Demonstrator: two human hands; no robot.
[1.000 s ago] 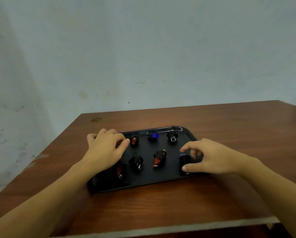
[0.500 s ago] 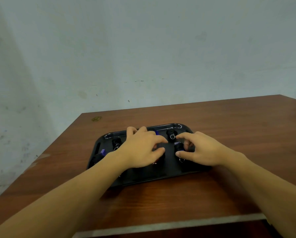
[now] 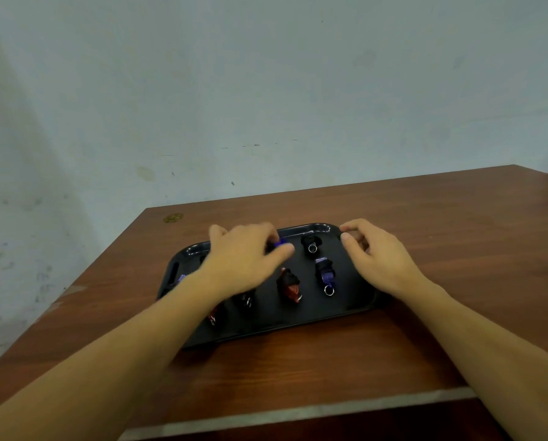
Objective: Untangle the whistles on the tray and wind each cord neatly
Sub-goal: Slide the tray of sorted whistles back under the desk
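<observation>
A black tray [image 3: 298, 324] lies on the wooden table with several whistles on it, each with its dark cord wound around it. My left hand [image 3: 244, 259] reaches to the far row, thumb and fingers pinching a blue whistle [image 3: 279, 242]; the hand is blurred. My right hand [image 3: 377, 256] hovers over the tray's far right corner, fingers loosely curled and holding nothing. Between the hands lie a black whistle with a ring [image 3: 311, 244], a blue whistle [image 3: 325, 272] and a red whistle [image 3: 290, 286]. My left forearm partly hides other whistles.
The brown wooden table [image 3: 457, 249] stands against a pale wall, with its near edge close to me. A small yellowish mark [image 3: 173, 218] sits at the far left corner. A purple whistle [image 3: 181, 279] peeks out at the tray's left end.
My right hand let go of the blue whistle it was setting down and moved right to the tray's far corner. My left hand shifted up to the blue whistle in the far row.
</observation>
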